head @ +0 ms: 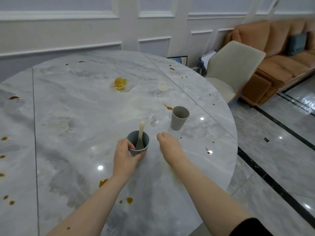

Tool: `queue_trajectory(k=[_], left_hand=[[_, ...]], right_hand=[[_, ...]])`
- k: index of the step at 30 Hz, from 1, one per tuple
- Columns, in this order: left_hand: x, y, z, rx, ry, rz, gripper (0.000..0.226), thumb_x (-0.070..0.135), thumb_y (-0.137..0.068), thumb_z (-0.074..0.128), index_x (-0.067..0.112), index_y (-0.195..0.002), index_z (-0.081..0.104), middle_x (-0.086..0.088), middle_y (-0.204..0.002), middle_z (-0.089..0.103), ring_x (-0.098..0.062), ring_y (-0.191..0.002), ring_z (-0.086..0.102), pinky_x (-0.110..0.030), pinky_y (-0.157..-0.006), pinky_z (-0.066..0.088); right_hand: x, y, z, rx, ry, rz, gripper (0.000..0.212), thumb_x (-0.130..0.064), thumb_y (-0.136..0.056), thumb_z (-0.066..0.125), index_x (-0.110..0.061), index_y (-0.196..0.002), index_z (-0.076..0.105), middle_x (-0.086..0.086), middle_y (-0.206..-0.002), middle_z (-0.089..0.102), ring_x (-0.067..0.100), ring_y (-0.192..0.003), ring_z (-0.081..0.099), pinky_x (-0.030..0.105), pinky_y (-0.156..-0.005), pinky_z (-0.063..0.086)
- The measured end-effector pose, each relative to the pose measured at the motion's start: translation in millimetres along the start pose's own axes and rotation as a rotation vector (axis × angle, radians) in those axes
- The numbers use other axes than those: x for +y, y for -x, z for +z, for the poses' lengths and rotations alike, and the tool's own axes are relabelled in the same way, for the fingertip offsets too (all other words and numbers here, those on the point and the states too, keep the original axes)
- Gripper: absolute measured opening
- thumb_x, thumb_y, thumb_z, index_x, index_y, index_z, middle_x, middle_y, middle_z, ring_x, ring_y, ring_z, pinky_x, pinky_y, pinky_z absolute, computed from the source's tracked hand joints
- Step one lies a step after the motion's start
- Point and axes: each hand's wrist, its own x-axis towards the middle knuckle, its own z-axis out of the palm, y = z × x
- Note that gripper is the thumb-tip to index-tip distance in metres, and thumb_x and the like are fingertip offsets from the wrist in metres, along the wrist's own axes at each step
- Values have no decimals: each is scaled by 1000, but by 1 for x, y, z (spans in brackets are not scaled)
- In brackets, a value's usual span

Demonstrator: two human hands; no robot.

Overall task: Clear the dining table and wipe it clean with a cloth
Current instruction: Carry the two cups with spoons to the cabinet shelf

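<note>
Left hand [125,155] wraps grey cup [138,143] with loose spoon [140,135] — light, rigid; right hand [167,143] open, empty, beige cup [179,118] at 1 o'clock.

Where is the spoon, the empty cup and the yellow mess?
spoon [141,132], head view, on its handle.
empty cup [179,120], head view, on its outer wall.
yellow mess [120,83], head view, at its middle.
</note>
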Motion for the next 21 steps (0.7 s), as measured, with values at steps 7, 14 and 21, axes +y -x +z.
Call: queue_trajectory(k=[7, 14, 21], left_hand=[[28, -21, 29, -37, 42, 20, 41, 15, -61, 84, 7, -74, 46, -2, -82, 50, 0, -71, 46, -15, -57, 35], [59, -49, 60, -50, 63, 47, 40, 16, -64, 82, 7, -76, 46, 0, -84, 48, -1, -69, 43, -13, -57, 35], [66, -69, 83, -62, 44, 49, 39, 18, -66, 82, 7, -79, 47, 1, -87, 48, -2, -71, 44, -8, -57, 35]], right_hand=[[30, -10, -44, 494, -209, 124, 11, 5, -82, 56, -1, -90, 60, 12, -89, 59, 27, -70, 55, 36, -55, 47], [60, -33, -67, 622, -439, 247, 9, 1, -88, 52, -6, -88, 58, 1, -91, 55, 12, -75, 50, 21, -66, 44], [87, -61, -46, 528, -521, 380, 11, 2, -87, 50, -6, -88, 57, 0, -91, 51, 13, -77, 49, 18, -66, 41]])
